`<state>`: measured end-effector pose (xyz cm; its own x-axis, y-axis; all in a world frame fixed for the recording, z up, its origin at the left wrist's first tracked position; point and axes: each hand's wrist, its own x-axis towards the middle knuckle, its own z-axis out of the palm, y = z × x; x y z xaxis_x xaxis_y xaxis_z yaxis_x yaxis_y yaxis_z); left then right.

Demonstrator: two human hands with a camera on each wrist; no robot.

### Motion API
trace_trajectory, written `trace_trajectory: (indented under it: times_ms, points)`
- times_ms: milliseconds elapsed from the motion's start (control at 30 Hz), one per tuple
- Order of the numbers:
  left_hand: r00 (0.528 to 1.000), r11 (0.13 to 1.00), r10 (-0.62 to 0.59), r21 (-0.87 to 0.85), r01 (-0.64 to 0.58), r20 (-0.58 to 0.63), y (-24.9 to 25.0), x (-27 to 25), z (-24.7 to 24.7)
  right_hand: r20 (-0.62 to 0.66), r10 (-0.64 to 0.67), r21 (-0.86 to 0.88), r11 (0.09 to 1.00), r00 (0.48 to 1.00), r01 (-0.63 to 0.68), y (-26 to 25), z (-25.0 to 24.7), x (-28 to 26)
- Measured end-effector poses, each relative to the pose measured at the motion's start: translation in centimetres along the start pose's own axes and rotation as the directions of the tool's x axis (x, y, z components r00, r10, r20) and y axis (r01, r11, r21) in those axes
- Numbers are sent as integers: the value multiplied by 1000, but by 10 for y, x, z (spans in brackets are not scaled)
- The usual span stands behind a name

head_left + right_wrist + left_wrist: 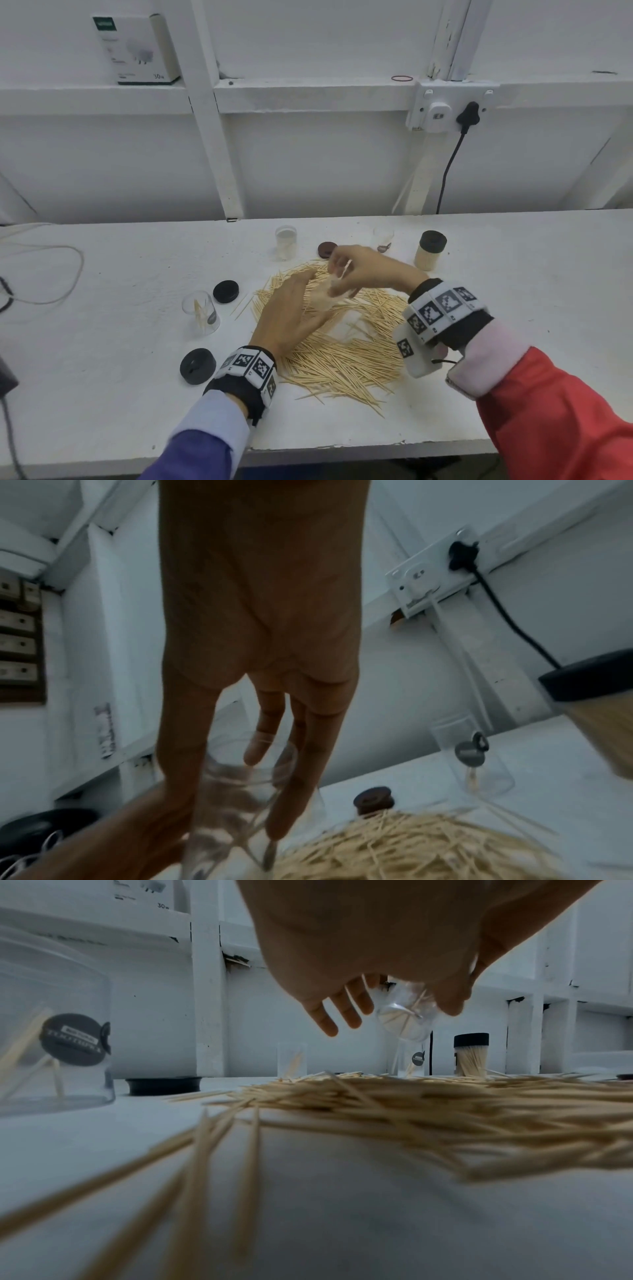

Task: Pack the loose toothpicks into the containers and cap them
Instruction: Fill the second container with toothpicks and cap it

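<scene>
Where the white table (513, 308) ran out to the left, a loose cable (51, 274) lay in a curl, and to its right stood an open clear container (202, 313) with only a few toothpicks inside. One black cap (198, 366) sat nearer than it, another black cap (225, 291) just beyond it. Farther right the left hand (291, 311) lay over the near-left part of the toothpick pile (342, 359), fingers straight and spread in the left wrist view, its fingertips meeting a clear jar (329, 294) tilted above the sticks — it gripped nothing that could be seen. At the far edge stood another open container (286, 242), holding few sticks, and beside it a brown cap (326, 249) lay flat. The right hand (363, 270) reached in from the right and held the tilted jar, fingers closed around its clear wall in the right wrist view; a few toothpicks showed inside it. Behind that hand stood one more clear container (383, 238), nearly empty. At the far right a full container (430, 250) stood upright, black cap on, well apart from the pile — below a wall socket (442, 106) with a black plug.
</scene>
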<state>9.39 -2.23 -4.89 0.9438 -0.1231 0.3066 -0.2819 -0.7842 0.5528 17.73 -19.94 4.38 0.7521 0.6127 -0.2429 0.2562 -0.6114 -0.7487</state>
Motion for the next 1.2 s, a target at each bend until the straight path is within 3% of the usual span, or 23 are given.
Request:
trace_trajectory:
  times_ms: [133, 200, 267, 333, 400, 467, 533, 900, 1033, 1200]
  points:
    - [998, 998, 44, -50, -42, 53, 1, 1, 0, 70, -76, 51, 996, 995, 73, 2, 19, 2]
    - [998, 997, 37, -62, -34, 53, -2, 0, 1, 101, -58, 135, 990, 993, 44, 10, 11, -2]
    - [1000, 998, -3, -70, 5, 26, -3, -1, 1, 51, 8, 145, 989, 999, -16, 26, -5, -6]
    - [999, 997, -46, -66, 46, 14, -3, -2, 1, -91, 117, -29, 992, 989, -120, 53, -22, -7]
    - [999, 997, -49, -51, 50, 19, -3, -2, 1, -187, 281, -310, 892, 941, -328, 85, -32, -8]
    - [998, 998, -51, -38, 52, 28, -3, -1, 1, -153, 455, -451, 758, 877, -471, 110, -31, -12]
    - [998, 998, -59, -31, 60, 33, -3, -1, 1, -97, 518, -470, 729, 850, -498, 119, -24, -19]
    - [995, 994, -91, -50, 93, 44, -3, -1, 1, -116, 298, -510, 801, 948, -314, 97, 11, -22]
    - [994, 994, -100, -51, 102, 46, -5, -1, 2, -139, 238, -471, 838, 961, -275, 94, 13, -14]
    - [992, 992, -112, -45, 114, 54, -7, -2, 4, -128, 188, -539, 811, 974, -227, 92, 19, -3]
